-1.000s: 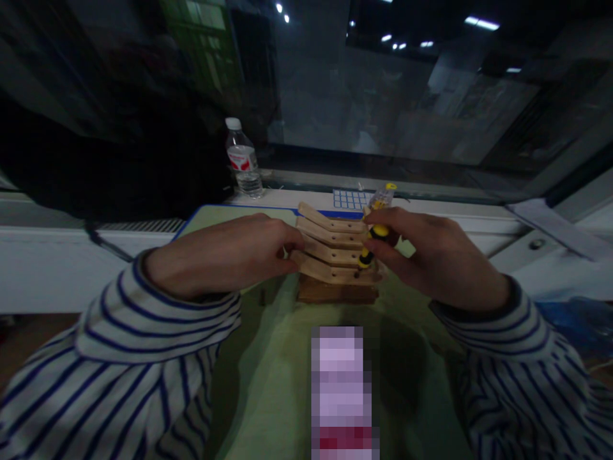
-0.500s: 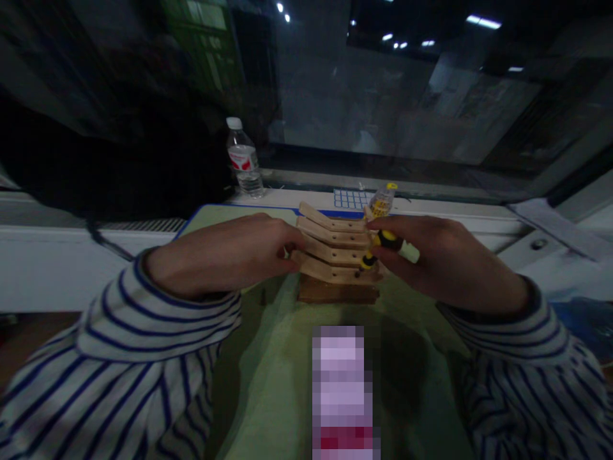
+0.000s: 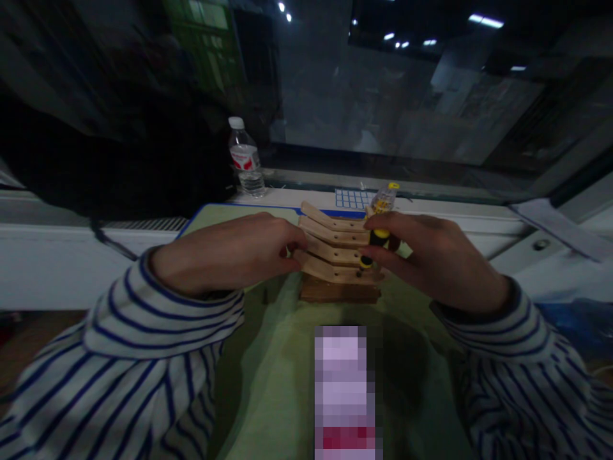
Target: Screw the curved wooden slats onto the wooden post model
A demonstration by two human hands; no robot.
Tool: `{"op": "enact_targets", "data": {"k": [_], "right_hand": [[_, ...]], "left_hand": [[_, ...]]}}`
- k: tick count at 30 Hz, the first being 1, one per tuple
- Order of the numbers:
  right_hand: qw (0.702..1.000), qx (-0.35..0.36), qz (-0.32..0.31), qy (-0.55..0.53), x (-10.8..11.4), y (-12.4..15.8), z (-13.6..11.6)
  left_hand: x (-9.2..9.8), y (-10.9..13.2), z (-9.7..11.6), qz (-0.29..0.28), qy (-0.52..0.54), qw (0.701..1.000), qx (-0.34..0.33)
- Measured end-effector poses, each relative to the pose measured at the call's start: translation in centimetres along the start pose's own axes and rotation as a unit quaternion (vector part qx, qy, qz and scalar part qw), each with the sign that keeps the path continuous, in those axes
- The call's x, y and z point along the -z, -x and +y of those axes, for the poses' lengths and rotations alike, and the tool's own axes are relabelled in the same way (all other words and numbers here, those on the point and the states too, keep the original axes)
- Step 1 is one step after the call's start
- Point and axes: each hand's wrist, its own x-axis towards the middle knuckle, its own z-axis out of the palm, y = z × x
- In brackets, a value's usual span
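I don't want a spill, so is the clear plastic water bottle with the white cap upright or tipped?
Upright: the clear plastic water bottle stands on its base on the white ledge, cap uppermost.

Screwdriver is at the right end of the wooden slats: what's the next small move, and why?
Probably a short twist of the screwdriver with the right hand: its tip meets the right end of the wooden slats, and the left hand pinches their left end, steadying the stack on its wooden base.
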Motion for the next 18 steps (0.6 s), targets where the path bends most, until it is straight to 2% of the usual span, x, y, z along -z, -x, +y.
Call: {"op": "enact_targets", "data": {"k": [4, 10, 18], "right_hand": [[1.000, 0.016, -0.005, 0.010, 0.05, 0.08, 0.17], [0.998, 0.024, -0.049, 0.012, 0.39, 0.12, 0.01], [0.999, 0.014, -0.038, 0.021, 0.14, 0.22, 0.04]], "left_hand": [[0.01, 0.00, -0.04, 0.002, 0.002, 1.000, -0.003], [-0.45, -0.12, -0.61, 0.001, 0.005, 1.000, 0.003], [-0.28, -0.01, -0.33, 0.006, 0.005, 1.000, 0.007]]}}
